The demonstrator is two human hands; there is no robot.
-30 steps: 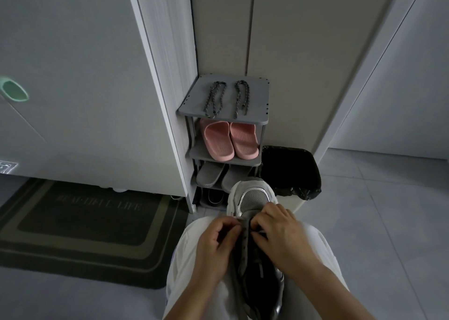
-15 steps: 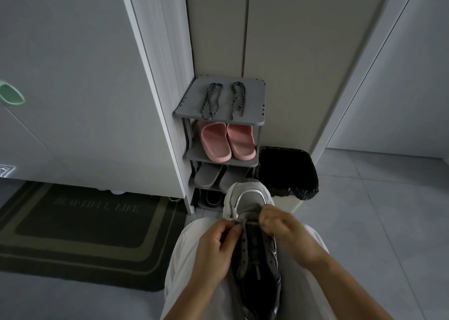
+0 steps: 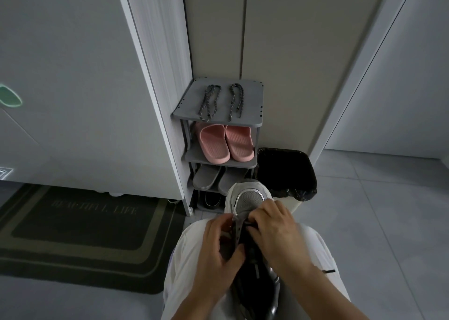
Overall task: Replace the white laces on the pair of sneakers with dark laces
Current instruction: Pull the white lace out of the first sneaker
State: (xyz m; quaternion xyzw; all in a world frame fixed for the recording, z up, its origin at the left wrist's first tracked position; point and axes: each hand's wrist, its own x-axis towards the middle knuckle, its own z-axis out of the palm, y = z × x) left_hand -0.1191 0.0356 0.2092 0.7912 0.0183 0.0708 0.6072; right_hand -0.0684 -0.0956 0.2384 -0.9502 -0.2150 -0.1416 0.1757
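Observation:
A grey and white sneaker [image 3: 250, 198] lies on my lap, toe pointing away from me. My left hand [image 3: 218, 251] grips the left side of its eyelet row. My right hand [image 3: 277, 232] pinches at the lace area near the front eyelets from the right side; the lace itself is hidden under my fingers. Two twisted dark laces, the left dark lace [image 3: 209, 102] and the right dark lace [image 3: 236, 101], lie side by side on the top of a grey shoe rack [image 3: 255, 115]. The second sneaker is not visible.
Pink slippers [image 3: 224, 143] fill the rack's second shelf, grey slippers [image 3: 206, 177] the shelf below. A bin with a black bag [image 3: 286, 171] stands right of the rack. A dark doormat [image 3: 80, 229] lies on the floor at left. White cabinet doors stand behind.
My right hand has shifted back over the front eyelets and closer to my left hand. The sneaker stays on my lap.

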